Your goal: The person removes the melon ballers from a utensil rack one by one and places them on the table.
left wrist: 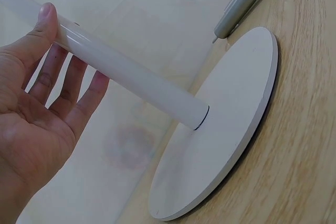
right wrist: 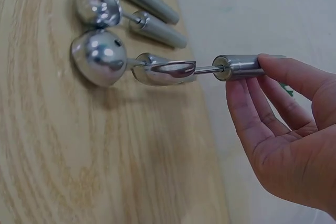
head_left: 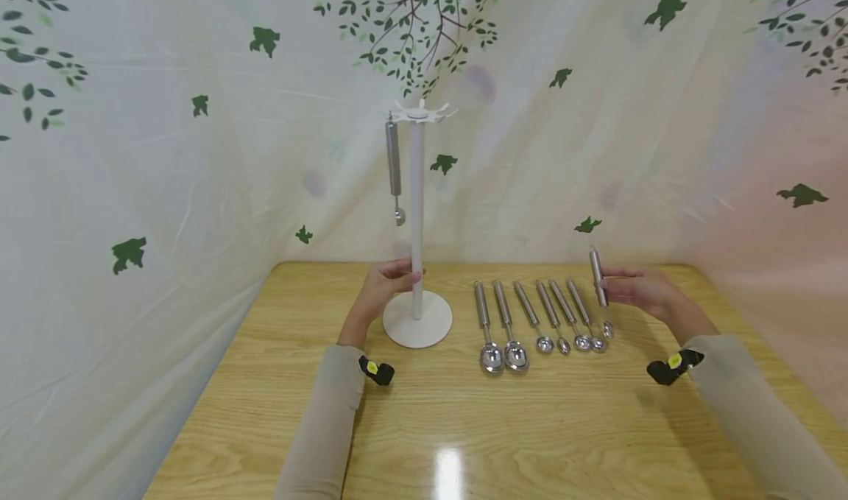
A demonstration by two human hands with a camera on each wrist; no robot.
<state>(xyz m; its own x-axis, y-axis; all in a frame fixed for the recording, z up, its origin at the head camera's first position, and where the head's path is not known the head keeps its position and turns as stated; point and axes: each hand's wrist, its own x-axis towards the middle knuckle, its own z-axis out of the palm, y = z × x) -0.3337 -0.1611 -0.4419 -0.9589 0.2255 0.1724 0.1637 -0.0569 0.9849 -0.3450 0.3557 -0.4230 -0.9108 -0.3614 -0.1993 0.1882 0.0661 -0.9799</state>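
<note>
My left hand (head_left: 382,288) grips the white pole of a hanging stand (head_left: 417,205) low down, thumb on one side and fingers on the other. The stand's round base (left wrist: 236,98) rests on the table. From a hook on the left of its top hangs a steel melon baller (head_left: 394,158), bowl down. At the right, my right hand (head_left: 641,294) pinches the handle of another melon baller (right wrist: 168,72) between thumb and fingertips. Its handle points up, and its small oval bowl hangs just over the end of a row of steel scoops (head_left: 546,308).
Two larger scoops (head_left: 503,323) lie at the left of the row, nearest the stand, with several smaller ones beside them, handles toward the back. A wooden table (head_left: 424,426) carries everything. Behind it hangs a pale leaf-patterned cloth (head_left: 265,161).
</note>
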